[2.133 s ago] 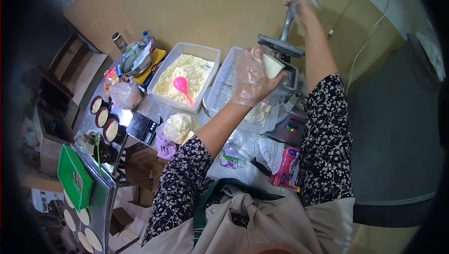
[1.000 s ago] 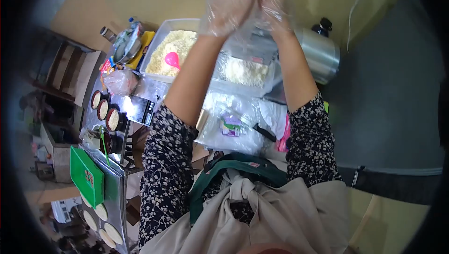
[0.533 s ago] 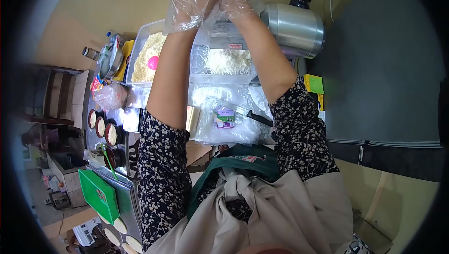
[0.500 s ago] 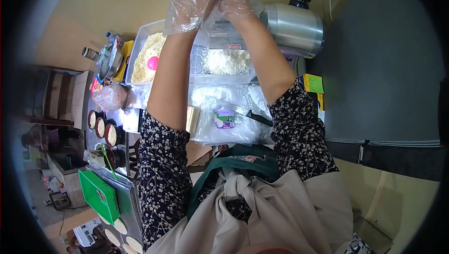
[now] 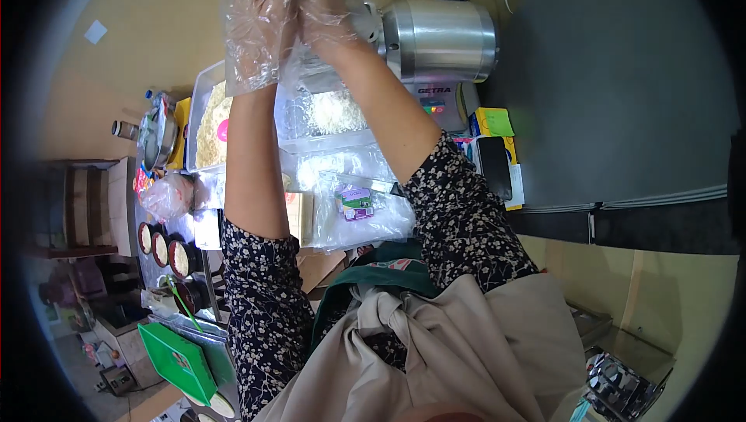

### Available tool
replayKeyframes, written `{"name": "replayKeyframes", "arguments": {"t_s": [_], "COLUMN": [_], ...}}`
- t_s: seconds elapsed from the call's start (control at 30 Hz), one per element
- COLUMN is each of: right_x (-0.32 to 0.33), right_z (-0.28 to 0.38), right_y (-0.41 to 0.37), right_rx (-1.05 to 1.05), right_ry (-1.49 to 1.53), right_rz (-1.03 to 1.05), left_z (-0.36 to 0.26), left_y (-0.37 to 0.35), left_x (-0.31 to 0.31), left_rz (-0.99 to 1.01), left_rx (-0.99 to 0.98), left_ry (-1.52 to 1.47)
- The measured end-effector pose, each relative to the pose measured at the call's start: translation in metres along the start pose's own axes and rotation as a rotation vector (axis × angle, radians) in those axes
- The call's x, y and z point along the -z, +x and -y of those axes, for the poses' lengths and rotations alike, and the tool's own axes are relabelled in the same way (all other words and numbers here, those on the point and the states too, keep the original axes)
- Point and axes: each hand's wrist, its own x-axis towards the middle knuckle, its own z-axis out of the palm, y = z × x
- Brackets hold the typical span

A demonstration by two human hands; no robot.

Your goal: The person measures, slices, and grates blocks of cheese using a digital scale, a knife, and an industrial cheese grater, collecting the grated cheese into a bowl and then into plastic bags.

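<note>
grater machine (image 5: 439,29): steel, at the far edge of the counter, just right of both hands
left hand (image 5: 260,22): gloved, raised, pressed against the right hand
right hand (image 5: 326,2): gloved, fingers bunched; the plastic hides the grip, cannot tell
clear tray (image 5: 326,139): below the hands, holds white shreds
tub (image 5: 193,123): left of the tray, pale crumbs, pink scoop (image 5: 223,130)

a mustard-yellow wall (image 5: 140,2) rose at the back, with a small white paper slip (image 5: 96,31) stuck on it. a dark grey panel (image 5: 622,72) filled the right side, and wooden shelving (image 5: 81,204) stood at the left.
</note>
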Motion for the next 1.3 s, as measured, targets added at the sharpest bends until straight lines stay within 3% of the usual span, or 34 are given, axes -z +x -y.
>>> {"name": "replayKeyframes", "arguments": {"t_s": [0.07, 0.13, 0.17, 0.23, 0.27, 0.33, 0.37, 0.43, 0.57, 0.67, 0.73, 0.87, 0.93, 1.17, 1.23, 1.3], "right_x": [-0.009, -0.006, -0.004, 0.000, -0.001, -0.006, -0.007, -0.004, -0.005, -0.005, -0.006, -0.009, -0.005, -0.009, -0.004, -0.005], "right_z": [-0.008, -0.008, -0.009, -0.005, -0.007, -0.014, -0.017, -0.013, -0.007, 0.010, 0.002, -0.011, -0.006, -0.003, -0.014, -0.016], "right_y": [-0.004, -0.003, -0.004, -0.007, -0.007, -0.007, -0.008, -0.004, -0.006, -0.008, -0.012, -0.018, -0.020, -0.021, -0.023, -0.028], "right_rx": [-0.255, -0.240, -0.321, -0.481, -0.480, -0.272, -0.273, -0.419, -0.416, -0.381, -0.655, -0.606, -0.555, -0.573, -0.615, -0.574], "right_ry": [0.295, 0.281, 0.385, 0.691, 0.690, 0.325, 0.327, 0.482, 0.519, 0.547, 0.986, 0.931, 0.849, 0.917, 0.943, 0.864], "right_rz": [-0.004, 0.007, 0.077, 0.097, 0.094, 0.136, 0.137, 0.154, 0.107, 0.009, -0.071, -0.040, -0.060, -0.147, 0.071, 0.079], "left_z": [0.000, 0.006, 0.009, 0.004, 0.002, -0.001, -0.002, -0.003, 0.001, 0.007, 0.007, 0.007, 0.011, 0.007, 0.006, 0.003], "left_y": [0.001, 0.004, 0.002, -0.003, -0.003, 0.000, 0.001, 0.002, -0.002, -0.009, -0.007, -0.009, -0.009, -0.012, -0.012, -0.014], "left_x": [-0.001, 0.000, -0.004, -0.008, -0.006, -0.005, -0.005, -0.006, -0.005, -0.001, -0.005, -0.009, -0.011, -0.007, -0.007, -0.006], "left_rz": [-0.007, -0.016, -0.012, -0.056, -0.054, -0.038, -0.038, -0.041, -0.059, -0.082, -0.055, -0.048, -0.065, -0.068, -0.055, -0.055], "left_rx": [0.037, -0.150, -0.153, 0.028, 0.026, 0.070, 0.070, 0.080, 0.042, -0.110, -0.064, 0.047, -0.093, -0.048, -0.045, -0.018], "left_ry": [-0.075, 0.094, 0.088, -0.054, -0.054, -0.091, -0.089, -0.064, -0.031, 0.029, -0.028, -0.081, 0.005, -0.020, -0.014, -0.020]}}
